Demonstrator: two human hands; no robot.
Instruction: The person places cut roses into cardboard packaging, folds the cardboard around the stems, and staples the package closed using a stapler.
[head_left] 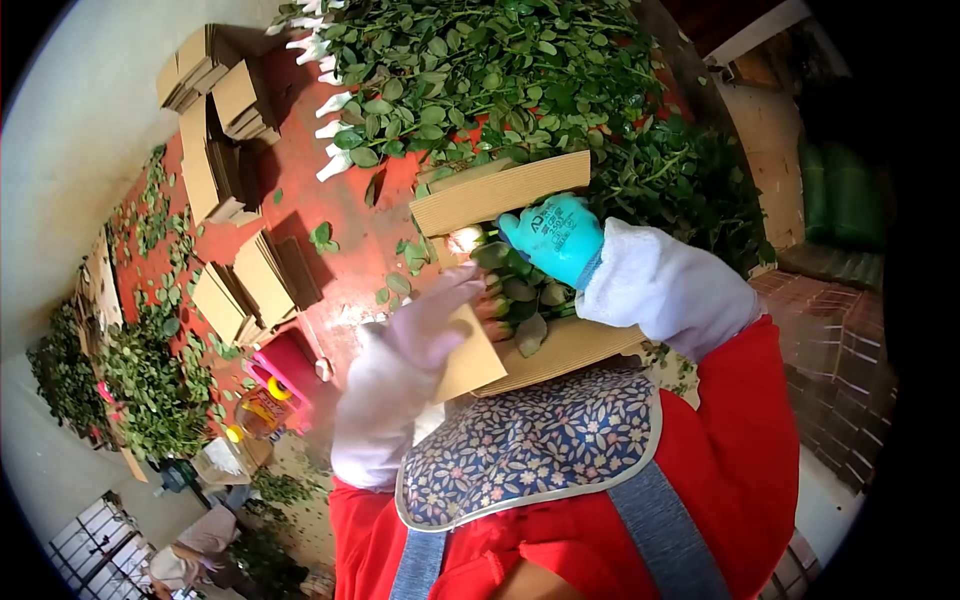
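Red tabletop [350, 210], stacked cardboard [200, 165] — blurred left hand [438, 308], fingers outstretched, beside flowers [493, 306]; right hand [552, 238] over leaves [520, 290] — grip I cannot tell.

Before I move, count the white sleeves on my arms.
2: the left white sleeve runs back from your blurred left hand, and the right white sleeve sits behind your turquoise-gloved right hand. Neither is hidden.
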